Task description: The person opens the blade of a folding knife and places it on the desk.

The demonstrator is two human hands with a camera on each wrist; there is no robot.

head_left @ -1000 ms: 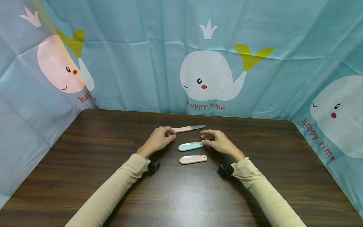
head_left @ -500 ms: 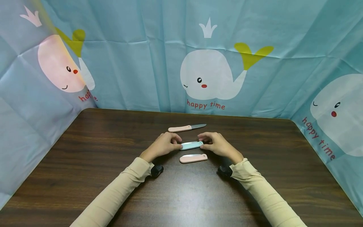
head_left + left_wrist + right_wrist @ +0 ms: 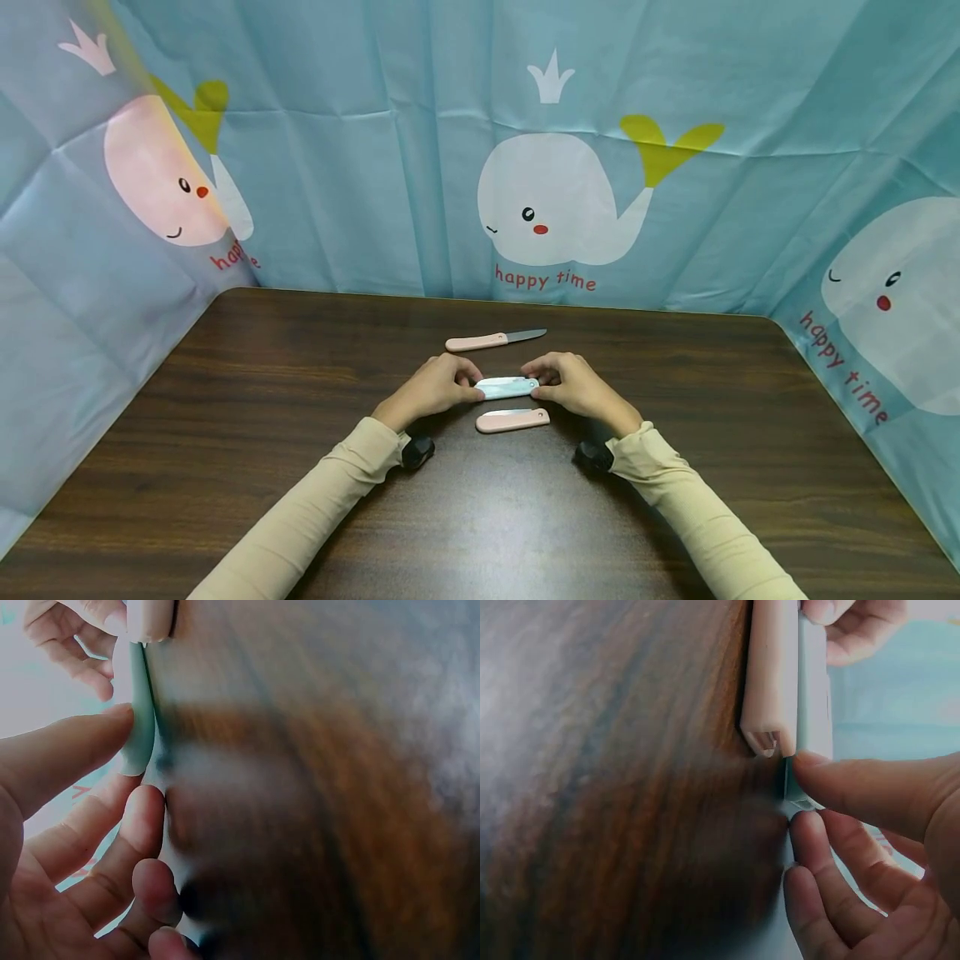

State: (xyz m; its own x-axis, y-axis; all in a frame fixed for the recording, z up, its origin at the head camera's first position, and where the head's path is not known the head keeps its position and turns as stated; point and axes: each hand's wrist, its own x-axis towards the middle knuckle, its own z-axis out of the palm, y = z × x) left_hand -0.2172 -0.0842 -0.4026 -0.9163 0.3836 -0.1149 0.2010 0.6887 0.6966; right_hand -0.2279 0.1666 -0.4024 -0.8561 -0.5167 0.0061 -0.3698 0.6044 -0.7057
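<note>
A light blue folded knife (image 3: pixel 507 387) lies crosswise at the middle of the dark wooden table (image 3: pixel 225 433). My left hand (image 3: pixel 472 385) pinches its left end between thumb (image 3: pixel 67 750) and fingers (image 3: pixel 142 817). My right hand (image 3: pixel 534 385) pinches its right end, with the thumb (image 3: pixel 877 787) on top and the fingers (image 3: pixel 817 847) below. In the wrist views the blue knife (image 3: pixel 139 712) (image 3: pixel 814 690) shows edge-on. Whether it is off the table I cannot tell. A pink folded knife (image 3: pixel 512 420) (image 3: pixel 769 675) lies just in front of it.
An open knife with a pink handle and a bare blade (image 3: pixel 495 339) lies beyond my hands, its tip to the right. A blue whale-print curtain (image 3: pixel 555 192) closes off the table at the back and both sides.
My left hand left the open pink knife's handle and came back to the blue knife's left end. My right hand closed on its right end. The blue knife now shows a wider face.
</note>
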